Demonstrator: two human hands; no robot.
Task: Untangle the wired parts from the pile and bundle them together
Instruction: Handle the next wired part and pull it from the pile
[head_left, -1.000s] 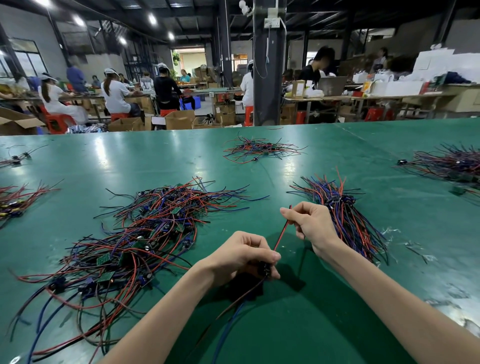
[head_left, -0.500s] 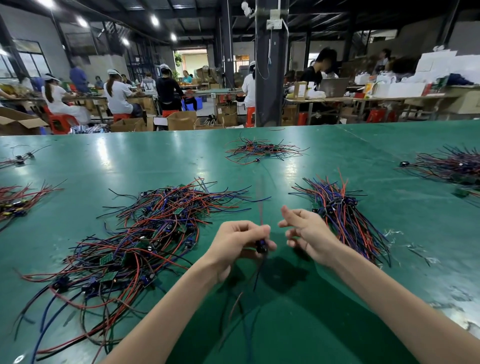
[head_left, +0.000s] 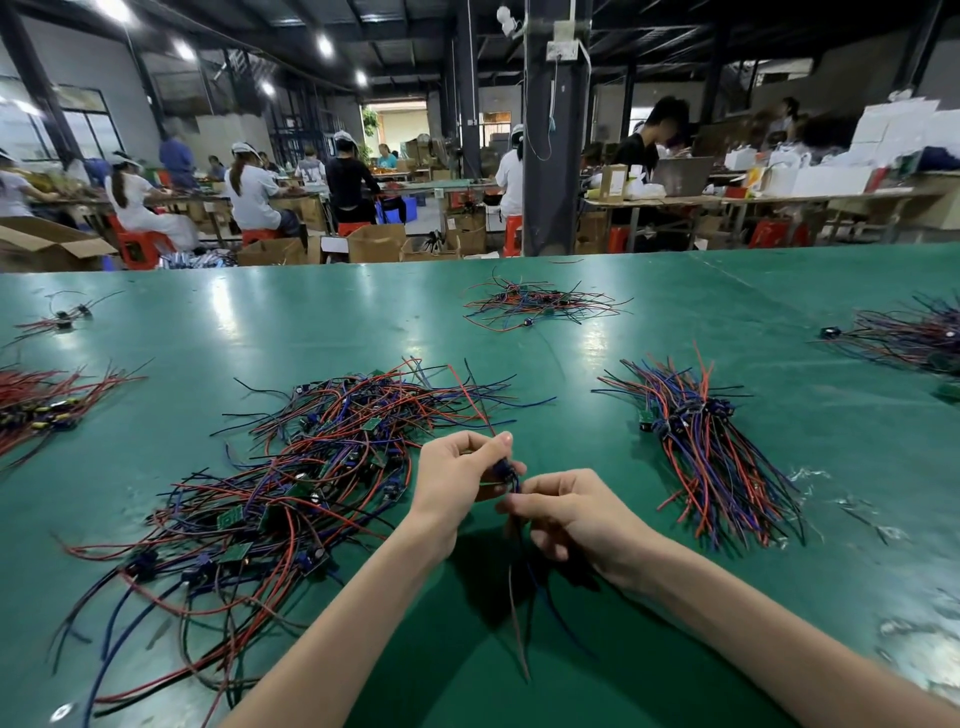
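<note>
head | L hand (head_left: 457, 478) + R hand (head_left: 576, 514) pinch wired part (head_left: 503, 470) | tangled pile (head_left: 291, 483) left, bundle (head_left: 701, 441) right

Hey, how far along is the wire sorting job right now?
Done: a straightened bundle lies to the right. In hand: the left hand and right hand both pinch one wired part, its leads hanging down. Left: the big tangled pile on the left, so a good share probably remains.
</note>
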